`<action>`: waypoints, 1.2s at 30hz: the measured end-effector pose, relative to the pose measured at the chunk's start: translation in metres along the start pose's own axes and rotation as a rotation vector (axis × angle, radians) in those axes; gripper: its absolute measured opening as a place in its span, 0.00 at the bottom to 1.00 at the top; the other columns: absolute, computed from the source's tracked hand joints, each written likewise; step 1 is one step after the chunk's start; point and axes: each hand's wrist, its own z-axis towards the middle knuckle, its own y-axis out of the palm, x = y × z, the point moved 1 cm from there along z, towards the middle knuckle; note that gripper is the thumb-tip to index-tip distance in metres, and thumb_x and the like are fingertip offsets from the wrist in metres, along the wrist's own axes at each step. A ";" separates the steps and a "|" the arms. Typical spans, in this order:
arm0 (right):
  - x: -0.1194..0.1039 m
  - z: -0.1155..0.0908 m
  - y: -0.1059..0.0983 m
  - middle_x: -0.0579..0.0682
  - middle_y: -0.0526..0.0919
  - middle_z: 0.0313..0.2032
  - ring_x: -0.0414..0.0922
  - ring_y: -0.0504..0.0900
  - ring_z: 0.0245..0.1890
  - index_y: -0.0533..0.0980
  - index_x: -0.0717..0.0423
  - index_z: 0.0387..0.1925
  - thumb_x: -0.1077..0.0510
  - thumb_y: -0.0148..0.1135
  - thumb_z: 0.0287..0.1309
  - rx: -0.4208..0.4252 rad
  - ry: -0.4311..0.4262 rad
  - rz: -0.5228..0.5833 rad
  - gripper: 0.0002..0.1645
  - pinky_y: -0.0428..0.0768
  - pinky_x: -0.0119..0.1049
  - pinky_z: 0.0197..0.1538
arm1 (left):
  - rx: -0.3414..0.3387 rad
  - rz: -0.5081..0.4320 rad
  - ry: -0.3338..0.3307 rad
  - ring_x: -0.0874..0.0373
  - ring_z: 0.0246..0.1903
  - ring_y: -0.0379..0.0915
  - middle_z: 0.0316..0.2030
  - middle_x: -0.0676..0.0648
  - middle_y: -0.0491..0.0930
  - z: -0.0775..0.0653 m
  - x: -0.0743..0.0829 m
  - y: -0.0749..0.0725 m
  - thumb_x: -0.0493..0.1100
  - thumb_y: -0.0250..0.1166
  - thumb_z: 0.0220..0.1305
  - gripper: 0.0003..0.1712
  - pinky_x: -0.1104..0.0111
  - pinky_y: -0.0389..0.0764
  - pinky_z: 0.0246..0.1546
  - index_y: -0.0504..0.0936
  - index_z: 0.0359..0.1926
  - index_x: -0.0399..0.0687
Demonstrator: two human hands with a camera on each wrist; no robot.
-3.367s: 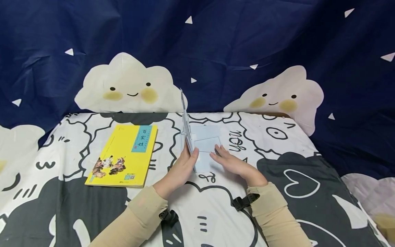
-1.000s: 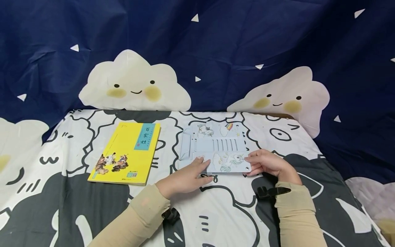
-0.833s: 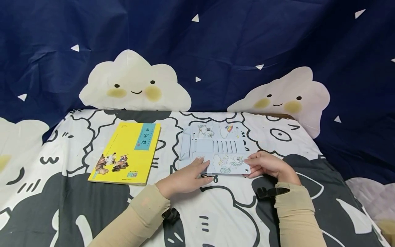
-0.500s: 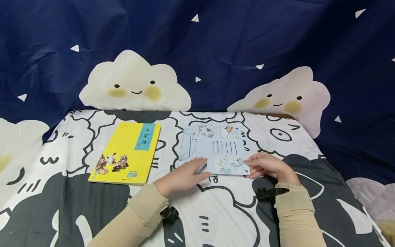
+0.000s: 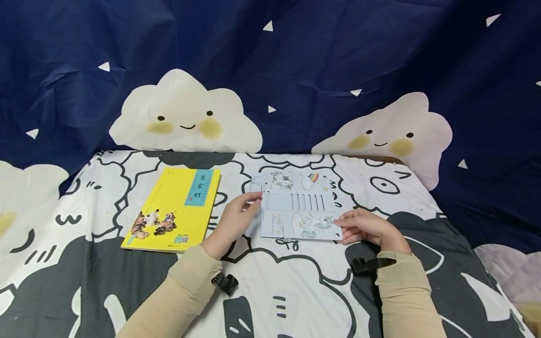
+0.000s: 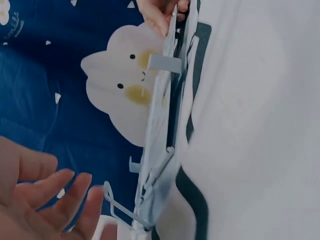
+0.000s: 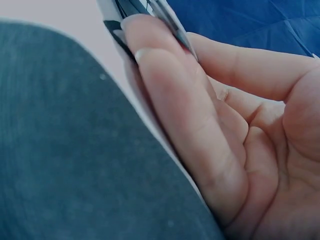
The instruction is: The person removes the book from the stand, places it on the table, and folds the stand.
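A light blue folding book stand with unicorn and rainbow prints and a row of slots lies low on the cloth. My right hand pinches its near right corner; in the right wrist view the thumb is above the panel and the fingers are beneath. At the stand's left edge is my left hand, thumb and forefinger reaching toward it. Seen from the left wrist, those fingers are loosely bent beside a bent wire, holding nothing. A small flat tab projects from the stand's near edge.
A yellow book with a blue title label lies left of the stand. Beneath both is a black-and-white patterned cloth. A dark blue curtain with smiling clouds hangs behind the far edge.
The stand's upright panel has been lowered and now lies low, printed side up. My left hand has moved from the near edge to the left edge; the right keeps its corner.
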 end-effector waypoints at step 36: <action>0.001 -0.002 0.002 0.45 0.79 0.20 0.42 0.89 0.28 0.72 0.57 0.29 0.60 0.54 0.72 0.017 -0.018 -0.051 0.12 0.87 0.32 0.36 | -0.460 0.575 0.071 0.38 0.77 0.29 0.77 0.31 0.39 -0.017 -0.007 0.019 0.61 0.53 0.72 0.50 0.41 0.38 0.75 0.47 0.75 0.26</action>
